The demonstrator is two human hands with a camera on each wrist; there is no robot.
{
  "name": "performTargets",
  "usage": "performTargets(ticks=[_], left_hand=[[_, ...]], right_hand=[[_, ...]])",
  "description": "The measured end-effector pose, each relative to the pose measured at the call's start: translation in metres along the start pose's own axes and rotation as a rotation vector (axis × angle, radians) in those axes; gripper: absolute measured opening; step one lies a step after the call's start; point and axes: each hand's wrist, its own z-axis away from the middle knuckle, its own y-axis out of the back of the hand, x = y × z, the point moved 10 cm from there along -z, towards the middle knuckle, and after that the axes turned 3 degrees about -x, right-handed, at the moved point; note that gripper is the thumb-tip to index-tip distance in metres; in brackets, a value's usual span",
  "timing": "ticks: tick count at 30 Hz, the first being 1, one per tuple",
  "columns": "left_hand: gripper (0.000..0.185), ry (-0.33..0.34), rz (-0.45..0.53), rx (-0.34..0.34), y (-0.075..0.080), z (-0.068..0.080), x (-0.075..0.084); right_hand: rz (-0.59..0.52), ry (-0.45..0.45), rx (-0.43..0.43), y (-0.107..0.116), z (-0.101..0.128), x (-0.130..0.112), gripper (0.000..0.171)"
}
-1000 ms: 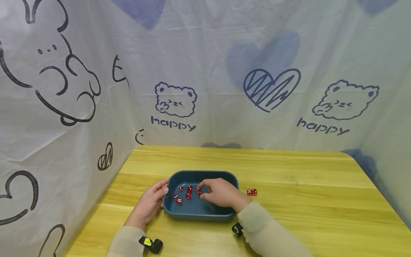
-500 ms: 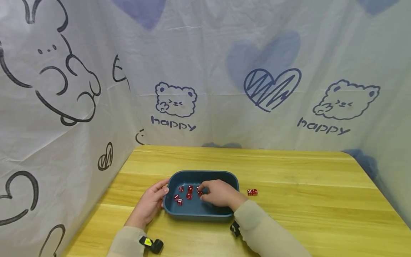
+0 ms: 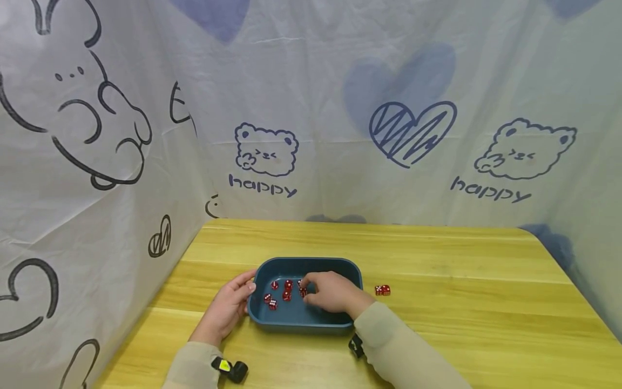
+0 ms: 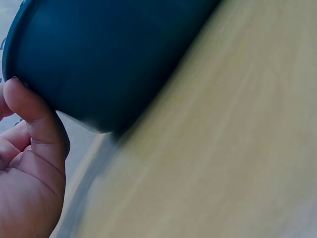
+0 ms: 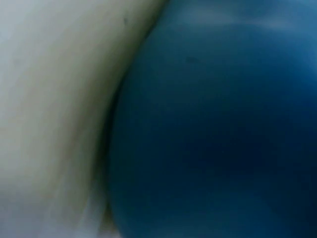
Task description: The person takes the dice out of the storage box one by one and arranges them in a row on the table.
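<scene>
A dark teal tray [image 3: 316, 320] with a raised rim stands on the table. My left hand [image 3: 228, 305] grips its left end; in the left wrist view the thumb [image 4: 29, 101] bends against the tray's outer wall [image 4: 99, 59]. My right hand [image 3: 335, 293] reaches into the tray, its index finger and thumb at a pair of red dice [image 3: 303, 290], which they appear to pinch; the fingers partly hide them. Several other red dice [image 3: 287, 290] with white pips lie on the tray's floor to the left. Only the tray's wall [image 5: 208, 124] fills most of the right wrist view, blurred.
Two red dice [image 3: 382, 290] sit side by side on the yellow wood-grain table [image 3: 461, 302], right of the tray. A printed white cloth [image 3: 330, 178] hangs behind the table and along both sides. Black wrist cameras are strapped to both sleeves.
My right forearm has shifted slightly left, while the fingers stay at the same pair of dice. The left hand and tray hold nearly still.
</scene>
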Motion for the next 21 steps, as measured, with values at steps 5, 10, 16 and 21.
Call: performTargets(ticks=[5, 10, 16, 21], left_hand=[[0.046, 0.000, -0.001, -0.002, 0.0000, 0.0011, 0.0006], [0.045, 0.006, 0.000, 0.005, 0.0002, 0.0010, 0.0009], [0.045, 0.010, 0.002, 0.008, 0.0004, 0.0010, 0.0004], [0.047, 0.000, 0.011, -0.013, -0.0013, 0.0006, 0.0007]], right_hand=[[-0.019, -0.003, -0.008, -0.0028, -0.0010, 0.0013, 0.028], [-0.031, -0.017, -0.009, -0.0034, -0.0019, 0.0035, 0.031], [-0.011, -0.016, -0.004, -0.0025, -0.0012, 0.0021, 0.028], [-0.013, -0.009, -0.008, -0.0026, 0.0011, 0.0006, 0.023]])
